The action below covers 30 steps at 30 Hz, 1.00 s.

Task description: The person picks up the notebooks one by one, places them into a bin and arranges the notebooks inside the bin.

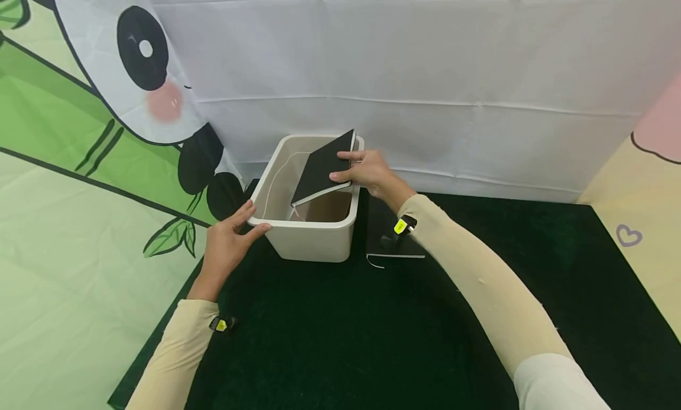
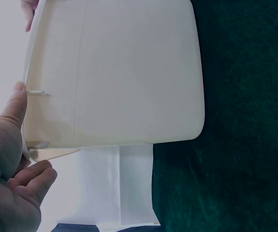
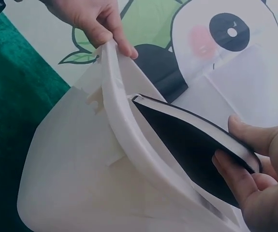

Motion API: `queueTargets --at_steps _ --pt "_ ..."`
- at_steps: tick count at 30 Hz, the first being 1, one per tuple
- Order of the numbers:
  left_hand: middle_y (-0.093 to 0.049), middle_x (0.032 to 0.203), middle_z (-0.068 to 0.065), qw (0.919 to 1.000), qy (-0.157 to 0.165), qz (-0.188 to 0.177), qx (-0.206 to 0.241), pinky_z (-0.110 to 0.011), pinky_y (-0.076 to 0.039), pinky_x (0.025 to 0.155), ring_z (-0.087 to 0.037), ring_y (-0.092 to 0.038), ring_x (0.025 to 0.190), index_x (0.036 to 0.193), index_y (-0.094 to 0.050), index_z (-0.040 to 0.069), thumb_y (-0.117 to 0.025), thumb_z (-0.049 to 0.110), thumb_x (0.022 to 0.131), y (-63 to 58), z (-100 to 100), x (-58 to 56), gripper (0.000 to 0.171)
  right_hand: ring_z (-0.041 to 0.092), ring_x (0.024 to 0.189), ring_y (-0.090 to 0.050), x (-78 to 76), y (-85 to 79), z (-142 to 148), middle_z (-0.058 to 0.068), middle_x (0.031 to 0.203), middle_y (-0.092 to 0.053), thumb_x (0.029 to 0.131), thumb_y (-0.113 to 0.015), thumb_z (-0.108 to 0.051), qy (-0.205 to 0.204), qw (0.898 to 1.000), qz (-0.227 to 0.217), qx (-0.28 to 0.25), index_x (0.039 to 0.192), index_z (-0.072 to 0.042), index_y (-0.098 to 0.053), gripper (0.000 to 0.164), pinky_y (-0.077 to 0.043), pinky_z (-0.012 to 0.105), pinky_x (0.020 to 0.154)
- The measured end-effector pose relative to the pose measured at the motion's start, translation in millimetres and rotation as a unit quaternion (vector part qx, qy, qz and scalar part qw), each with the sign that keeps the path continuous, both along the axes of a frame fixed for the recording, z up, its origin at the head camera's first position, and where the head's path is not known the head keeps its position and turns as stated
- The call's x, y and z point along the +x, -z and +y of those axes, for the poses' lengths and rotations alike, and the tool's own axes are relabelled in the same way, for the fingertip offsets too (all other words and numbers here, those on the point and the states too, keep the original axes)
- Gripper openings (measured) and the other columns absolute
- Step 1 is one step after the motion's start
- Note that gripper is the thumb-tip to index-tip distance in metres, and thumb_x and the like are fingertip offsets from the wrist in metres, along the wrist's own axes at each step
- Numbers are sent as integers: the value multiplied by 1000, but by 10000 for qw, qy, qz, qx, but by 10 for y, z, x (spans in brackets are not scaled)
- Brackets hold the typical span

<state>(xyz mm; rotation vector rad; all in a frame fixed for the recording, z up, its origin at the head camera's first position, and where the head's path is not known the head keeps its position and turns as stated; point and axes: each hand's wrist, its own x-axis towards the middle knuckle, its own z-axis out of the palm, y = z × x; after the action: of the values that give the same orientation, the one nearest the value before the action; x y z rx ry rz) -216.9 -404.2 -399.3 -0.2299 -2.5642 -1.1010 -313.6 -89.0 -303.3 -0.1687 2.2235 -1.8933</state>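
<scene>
A cream plastic bin stands on the dark green cloth near the back wall. At its near left corner my left hand grips the rim, thumb and fingers on either side of the wall. My right hand pinches a black notebook by one edge, thumb on one cover and fingers on the other. The notebook hangs tilted at the bin's mouth, its lower corner inside the rim; white page edges show in the right wrist view. A brown patch shows deep in the bin, partly hidden.
Right of the bin lies another black notebook with a pale ribbon, partly covered by my right forearm. Behind the table hangs a white cloth, with a printed cartoon panel on the left. Green cloth covers the table.
</scene>
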Motion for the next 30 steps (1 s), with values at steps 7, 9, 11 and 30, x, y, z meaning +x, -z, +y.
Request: queueTargets --at_steps 7,9,11,30 --pt "-48 155 -3 10000 58 63 43 -58 -45 107 -36 -52 137 148 -54 12 -78 39 90 7 24 11 69 13 69 -33 -20 60 -127 -4 69 -37 78 -89 -5 29 9997 61 255 138 -11 -66 65 -43 28 78" --pt "-48 155 -3 9999 68 71 49 -58 -45 107 -36 -52 137 148 -53 11 -78 38 90 9 26 15 69 12 79 -44 -18 76 -170 -2 81 -53 77 -90 -4 12 9997 53 233 138 -9 -66 65 -47 25 87" --pt "-48 155 -3 9999 70 67 61 -57 -45 106 -36 -52 137 148 -53 12 -78 38 90 10 27 14 69 12 98 -50 -18 83 -215 2 100 -60 77 -90 -4 -15 9997 69 250 138 -8 -65 66 -49 26 98" --pt "-48 156 -2 9998 134 122 97 -57 -46 106 -35 -52 137 149 -54 13 -78 39 90 51 72 -14 69 27 128 -60 -19 186 -365 17 155 -45 80 -89 -9 10 9971 -131 755 140 -9 -63 66 -53 39 103"
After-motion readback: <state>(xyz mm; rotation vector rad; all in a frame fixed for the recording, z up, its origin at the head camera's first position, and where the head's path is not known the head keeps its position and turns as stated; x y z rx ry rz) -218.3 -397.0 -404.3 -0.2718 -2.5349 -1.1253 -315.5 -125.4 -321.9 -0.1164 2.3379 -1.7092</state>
